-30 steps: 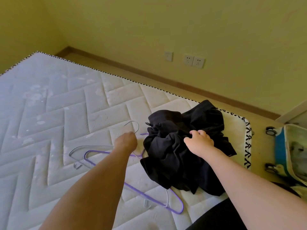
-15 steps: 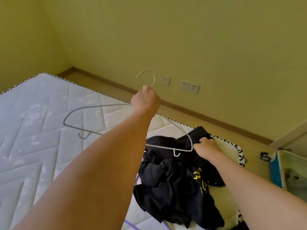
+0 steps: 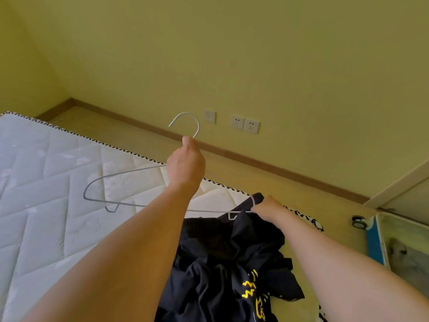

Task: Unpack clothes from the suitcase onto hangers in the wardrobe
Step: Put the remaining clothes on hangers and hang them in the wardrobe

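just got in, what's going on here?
A person is putting a black garment on a white wire hanger over a bare mattress. The left hand holds the hanger up by its neck, below the hook. The right hand grips the garment's top edge at the hanger's right end. Most of the garment lies bunched on the mattress. An open suitcase sits at right.

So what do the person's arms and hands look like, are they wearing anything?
Nothing is worn that shows. The left hand and right hand are bare: no gloves, rings, watch or bracelets. Both forearms are bare too, with no sleeve reaching as far as the picture shows.
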The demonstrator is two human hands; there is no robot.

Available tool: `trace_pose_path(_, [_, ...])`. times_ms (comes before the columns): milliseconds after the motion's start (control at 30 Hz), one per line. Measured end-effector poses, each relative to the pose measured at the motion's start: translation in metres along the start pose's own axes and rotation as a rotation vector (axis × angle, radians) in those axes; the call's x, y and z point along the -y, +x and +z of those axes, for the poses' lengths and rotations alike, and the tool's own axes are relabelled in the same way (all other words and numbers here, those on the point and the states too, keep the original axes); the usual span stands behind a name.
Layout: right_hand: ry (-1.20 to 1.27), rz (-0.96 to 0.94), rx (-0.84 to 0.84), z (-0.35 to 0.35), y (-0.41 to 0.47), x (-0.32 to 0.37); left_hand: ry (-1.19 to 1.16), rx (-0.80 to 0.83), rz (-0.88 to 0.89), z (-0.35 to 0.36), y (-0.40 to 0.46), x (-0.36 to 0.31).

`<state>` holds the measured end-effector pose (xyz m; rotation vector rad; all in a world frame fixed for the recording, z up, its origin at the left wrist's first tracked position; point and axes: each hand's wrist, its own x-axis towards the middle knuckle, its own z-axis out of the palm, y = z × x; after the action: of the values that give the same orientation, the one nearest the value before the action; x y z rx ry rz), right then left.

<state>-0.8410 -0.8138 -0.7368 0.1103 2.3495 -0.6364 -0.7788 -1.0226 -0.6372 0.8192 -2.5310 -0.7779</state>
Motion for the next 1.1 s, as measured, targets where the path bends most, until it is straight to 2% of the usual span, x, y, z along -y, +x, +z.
trace_pose_path(67, [-0.056, -0.001, -0.010, 0.003, 0.006, -0.004, 0.039, 0.014, 0.025, 0.006, 0.006, 0.000])
trace_pose_path(133, [-0.010, 0.005, -0.022, 0.003, 0.011, -0.009, 0.051, -0.006, 0.052, 0.010, 0.010, 0.000])
trace_pose_path(300, [0.385, 0.008, -0.031, -0.014, 0.007, -0.017, 0.010, -0.161, 0.099, 0.007, 0.026, -0.004])
trace_pose_path(367, [0.465, -0.002, -0.017, -0.024, -0.005, -0.015, -0.012, -0.214, 0.126, 0.000, 0.032, -0.010])
trace_pose_path(767, [0.598, -0.076, -0.049, -0.062, -0.079, 0.001, -0.119, -0.383, 0.152, -0.041, 0.038, -0.027])
trace_pose_path(1100, [0.657, -0.115, -0.096, -0.082, -0.111, -0.002, -0.250, -0.324, 0.227, -0.057, 0.020, -0.058])
